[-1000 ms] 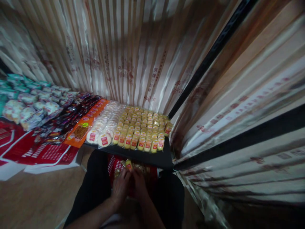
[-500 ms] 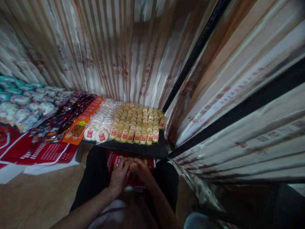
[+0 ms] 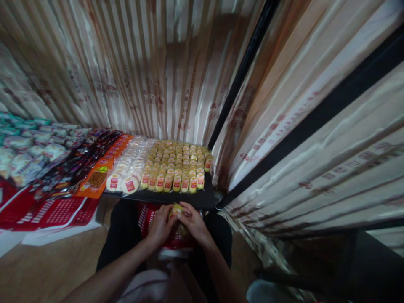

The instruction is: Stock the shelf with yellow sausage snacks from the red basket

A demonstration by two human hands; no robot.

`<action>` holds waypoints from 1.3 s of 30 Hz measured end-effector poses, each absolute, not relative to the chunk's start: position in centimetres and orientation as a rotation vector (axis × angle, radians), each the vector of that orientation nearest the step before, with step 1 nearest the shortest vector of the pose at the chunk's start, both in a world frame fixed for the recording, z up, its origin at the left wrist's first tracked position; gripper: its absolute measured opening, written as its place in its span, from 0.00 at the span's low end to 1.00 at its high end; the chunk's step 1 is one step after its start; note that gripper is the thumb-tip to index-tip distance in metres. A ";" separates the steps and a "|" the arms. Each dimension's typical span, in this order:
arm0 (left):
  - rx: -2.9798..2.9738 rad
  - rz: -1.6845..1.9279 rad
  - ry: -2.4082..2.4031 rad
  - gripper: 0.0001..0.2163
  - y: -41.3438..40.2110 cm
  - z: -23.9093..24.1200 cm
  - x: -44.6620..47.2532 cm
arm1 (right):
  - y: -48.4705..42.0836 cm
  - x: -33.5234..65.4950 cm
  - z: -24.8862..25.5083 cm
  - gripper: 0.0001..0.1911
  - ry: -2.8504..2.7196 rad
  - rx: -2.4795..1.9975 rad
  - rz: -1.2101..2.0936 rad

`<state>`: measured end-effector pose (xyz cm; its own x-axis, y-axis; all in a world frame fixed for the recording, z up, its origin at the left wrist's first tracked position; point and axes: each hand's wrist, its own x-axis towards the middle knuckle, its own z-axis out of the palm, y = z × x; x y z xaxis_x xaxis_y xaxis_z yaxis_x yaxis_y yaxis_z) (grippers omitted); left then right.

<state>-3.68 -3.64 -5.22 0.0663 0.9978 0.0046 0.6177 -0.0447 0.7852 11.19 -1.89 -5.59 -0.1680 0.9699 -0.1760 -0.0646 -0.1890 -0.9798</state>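
Between my two hands is a small yellow wrapped snack cake (image 3: 177, 208), held just in front of the shelf's edge. My left hand (image 3: 161, 225) grips its left side, and my right hand (image 3: 192, 222) has its fingers closed on the right side. Below them, between my knees, a red bag (image 3: 148, 213) with a white grid print holds more wrapped pieces, mostly hidden by my hands. Rows of yellow wrapped cakes (image 3: 176, 168) with red and white labels stand on the black shelf (image 3: 158, 197) right ahead.
Left of the cakes lie round white wrapped crackers (image 3: 130, 184), an orange snack packet (image 3: 97, 179), dark packets (image 3: 67, 166) and white-and-green packets (image 3: 34, 141). Red printed bags (image 3: 67, 214) hang at the left front. A pleated curtain (image 3: 142, 63) and black poles (image 3: 241, 78) bound the back and right.
Both hands have risen from the bag toward the shelf edge, bringing up the yellow snack cake between their fingers. The view has shifted slightly.
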 end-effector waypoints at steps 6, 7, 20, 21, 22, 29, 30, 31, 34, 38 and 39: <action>1.675 0.879 1.544 0.12 -2.4 -4.0 -3.1 | -1.7 11.0 -5.2 0.22 -1.069 -1.187 1.344; 1.670 0.876 1.538 0.11 -2.2 -3.7 -2.9 | -1.6 10.9 -5.1 0.21 -1.061 -1.185 1.315; 1.817 0.852 1.529 0.11 2.2 -0.4 0.0 | 0.0 11.9 -3.9 0.22 -1.145 -1.340 0.868; 1.826 0.846 1.528 0.10 2.6 0.0 0.3 | 0.2 12.1 -3.7 0.22 -1.157 -1.349 0.821; 1.834 0.844 1.528 0.10 3.1 0.4 0.6 | 0.4 12.2 -3.5 0.22 -1.164 -1.359 0.771; 1.863 0.870 1.591 0.04 7.6 3.1 3.1 | 2.7 13.7 -3.9 0.29 -1.180 -1.527 0.528; 1.864 0.876 1.593 0.05 8.4 3.3 3.5 | 3.2 13.9 -4.4 0.30 -1.190 -1.554 0.514; 1.868 0.880 1.591 0.05 9.1 3.6 4.0 | 3.7 14.1 -4.9 0.31 -1.198 -1.578 0.501; 1.899 0.889 1.584 0.06 11.2 4.4 5.4 | 5.1 14.5 -6.3 0.32 -1.217 -1.613 0.471; 1.936 0.857 1.601 0.07 13.6 5.0 7.3 | 6.3 14.5 -7.8 0.32 -1.236 -1.608 0.448; 1.943 0.852 1.601 0.08 14.1 5.0 7.7 | 6.5 14.5 -8.1 0.32 -1.232 -1.609 0.444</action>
<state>7.65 14.09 5.03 0.1224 0.9793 0.1615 0.6809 -0.2012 0.7042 14.46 6.51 -8.06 0.4092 0.8704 0.2739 0.4959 0.0399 -0.8675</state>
